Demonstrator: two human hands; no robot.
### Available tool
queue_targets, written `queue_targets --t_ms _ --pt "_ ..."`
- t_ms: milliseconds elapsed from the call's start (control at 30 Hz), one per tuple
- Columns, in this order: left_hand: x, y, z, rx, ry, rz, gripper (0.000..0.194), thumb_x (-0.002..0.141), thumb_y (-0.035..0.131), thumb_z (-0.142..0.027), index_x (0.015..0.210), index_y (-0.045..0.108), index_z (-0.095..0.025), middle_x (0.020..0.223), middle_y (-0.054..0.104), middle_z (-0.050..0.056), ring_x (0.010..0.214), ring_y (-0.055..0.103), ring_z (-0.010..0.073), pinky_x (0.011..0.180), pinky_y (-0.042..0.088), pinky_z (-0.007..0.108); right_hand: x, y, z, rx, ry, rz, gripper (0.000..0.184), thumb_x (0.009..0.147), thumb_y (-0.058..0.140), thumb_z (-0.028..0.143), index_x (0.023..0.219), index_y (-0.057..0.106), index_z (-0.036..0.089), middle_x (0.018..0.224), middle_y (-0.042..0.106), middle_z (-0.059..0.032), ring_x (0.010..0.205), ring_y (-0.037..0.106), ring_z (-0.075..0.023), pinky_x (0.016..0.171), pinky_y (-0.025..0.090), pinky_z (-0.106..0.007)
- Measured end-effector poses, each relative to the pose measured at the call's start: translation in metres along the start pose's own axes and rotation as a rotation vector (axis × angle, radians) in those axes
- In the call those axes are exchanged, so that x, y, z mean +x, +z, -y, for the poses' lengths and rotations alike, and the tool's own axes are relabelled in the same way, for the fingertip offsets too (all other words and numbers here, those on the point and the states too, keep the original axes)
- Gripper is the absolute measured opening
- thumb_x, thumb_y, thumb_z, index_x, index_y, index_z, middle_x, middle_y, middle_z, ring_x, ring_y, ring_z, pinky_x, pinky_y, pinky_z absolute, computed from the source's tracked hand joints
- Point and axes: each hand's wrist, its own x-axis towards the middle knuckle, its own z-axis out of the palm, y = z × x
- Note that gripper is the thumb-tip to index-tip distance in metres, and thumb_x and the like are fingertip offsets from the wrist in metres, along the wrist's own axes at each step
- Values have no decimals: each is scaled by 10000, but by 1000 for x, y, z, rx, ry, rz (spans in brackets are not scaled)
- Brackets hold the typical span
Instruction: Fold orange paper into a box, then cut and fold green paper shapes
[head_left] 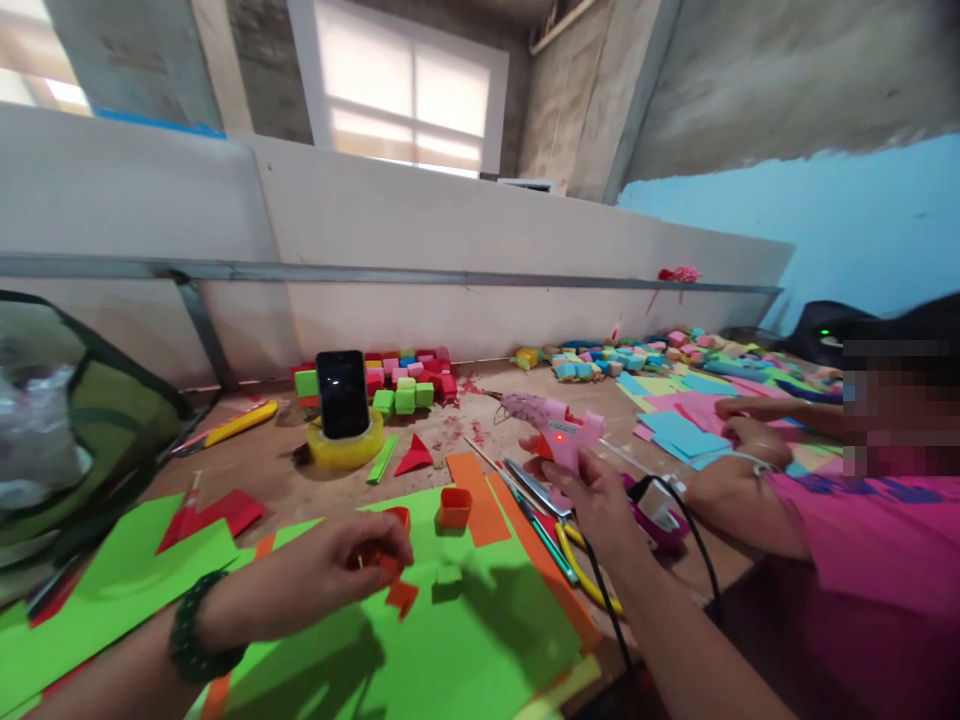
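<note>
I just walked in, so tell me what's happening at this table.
The person's right hand holds a pink glue gun with its red light lit. The left hand is at some folded orange paper over green sheets; its exact grip is hard to make out. A small orange box sits nearby on the green. Farther back, a phone stands at a yellow tape roll. To the right, a co-worker in pink has their arms over coloured paper.
</note>
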Motion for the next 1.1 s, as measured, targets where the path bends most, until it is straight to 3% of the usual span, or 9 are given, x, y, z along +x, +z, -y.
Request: queue_targets --t_ms 100,200,333,433,567,667,900,1100 --pt "1 -6 2 -376 1 -132 242 758 634 -283 979 593 -195 870 577 -6 729 493 121 633 388 220 -8 2 1 62 53 10 290 699 653 385 897 697 178 851 743 -79 690 661 -193 667 522 -314" --pt "2 -7 -1 -737 -38 -264 369 652 745 -231 980 583 -178 812 553 -24 648 464 83 577 353 196 -17 1 1 88 86 7 205 691 674 347 813 695 184 781 733 -58 695 654 -195 641 519 -292" --pt "4 -8 -6 -954 -45 -390 380 577 778 -146 900 578 -155 785 547 -24 620 481 63 563 353 188 -28 -2 4 5 112 48 232 679 702 422 709 692 192 725 720 -66 633 643 -204 544 504 -278" --pt "5 -7 -8 -938 -23 -394 389 562 794 -152 889 584 -147 748 533 -38 566 431 42 523 313 183 -40 -1 10 -73 153 141 308 638 714 502 625 683 195 580 671 -58 520 600 -193 441 465 -266" --pt "3 -4 -9 -850 31 -364 392 609 801 -189 947 605 -153 716 519 -53 556 402 39 534 303 191 -62 10 19 -102 184 68 350 635 693 554 715 717 214 517 621 -18 424 510 -147 360 395 -240" --pt "2 -1 -8 -838 33 -382 352 625 806 -243 900 604 -158 740 536 -44 591 438 53 564 331 199 -73 17 24 -101 209 64 374 630 692 571 739 710 214 564 648 -20 447 544 -158 382 429 -247" --pt "3 2 -6 -729 23 -384 356 651 791 -331 924 637 -161 754 586 -16 602 468 77 555 352 202 -75 25 30 -113 202 148 358 659 672 561 685 679 204 550 619 -13 481 541 -157 405 418 -240" --pt "2 4 -10 -667 23 -347 308 670 774 -322 917 687 -160 766 615 -9 602 450 72 571 357 204 -73 30 38 -96 169 215 318 676 663 540 666 643 223 475 503 38 428 396 -112 365 318 -225"
